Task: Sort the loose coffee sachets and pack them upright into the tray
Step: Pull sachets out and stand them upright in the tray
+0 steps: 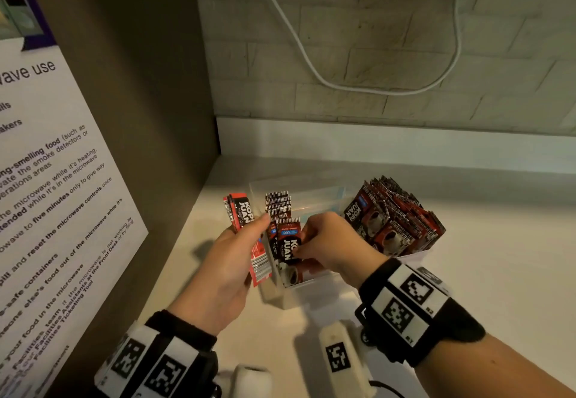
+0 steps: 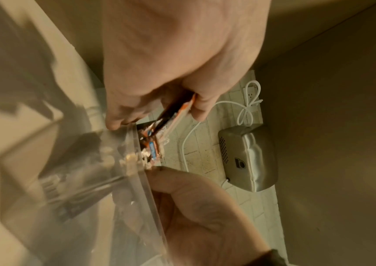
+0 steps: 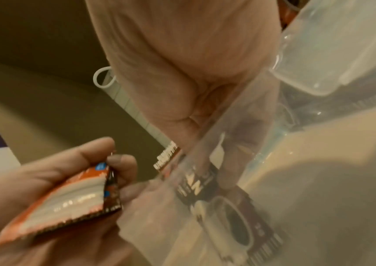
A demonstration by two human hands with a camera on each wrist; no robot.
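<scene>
Left hand point(image 1: 232, 260) grips spare Kopi Juan sachets point(image 1: 241, 210); right hand point(image 1: 330, 244) pinches one upright into clear tray point(image 1: 311, 291); partly filled.

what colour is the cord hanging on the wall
White; the cord shows best in the head view, looping across the tiled wall.
</scene>
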